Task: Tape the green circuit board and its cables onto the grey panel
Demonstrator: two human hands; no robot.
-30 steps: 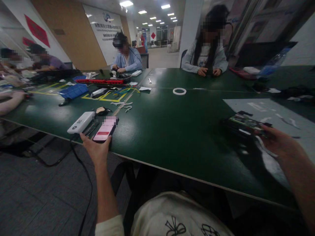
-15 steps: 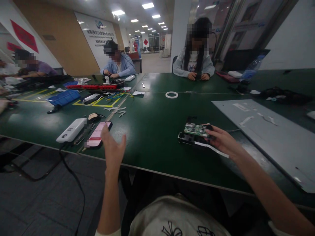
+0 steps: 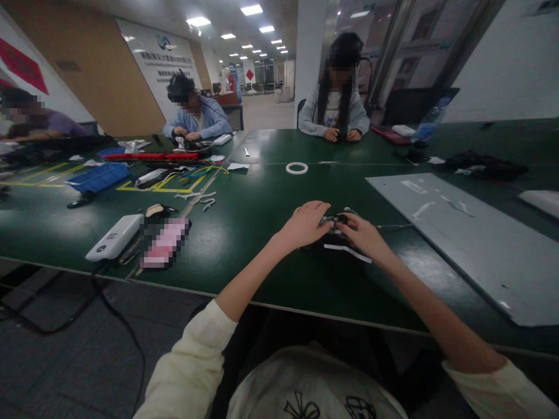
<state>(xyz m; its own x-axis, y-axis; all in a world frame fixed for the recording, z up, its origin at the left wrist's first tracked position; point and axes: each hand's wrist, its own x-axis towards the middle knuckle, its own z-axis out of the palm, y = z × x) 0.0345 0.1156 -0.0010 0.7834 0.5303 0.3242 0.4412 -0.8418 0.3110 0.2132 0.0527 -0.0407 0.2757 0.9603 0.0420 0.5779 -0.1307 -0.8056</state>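
A green circuit board in a black frame rests on or just over the green table, mostly hidden by both hands. My left hand grips its left side, fingers over the far edge and thumb at the near side. From the right, my right hand has its thumb and fingers closed on the other end, close to a small black part. A flat white strip extends along the near side toward my right wrist. A thin cable runs out to the right behind my right hand.
On the left lie a phone, a white power bank and a blue tray. A white tape ring lies beyond my hands, a grey panel to the right. Two people sit across the table; another is at far left.
My left hand has moved right, from beside the phone to the circuit board, and taken hold of it. My right hand has shifted slightly left. The view has turned a little.
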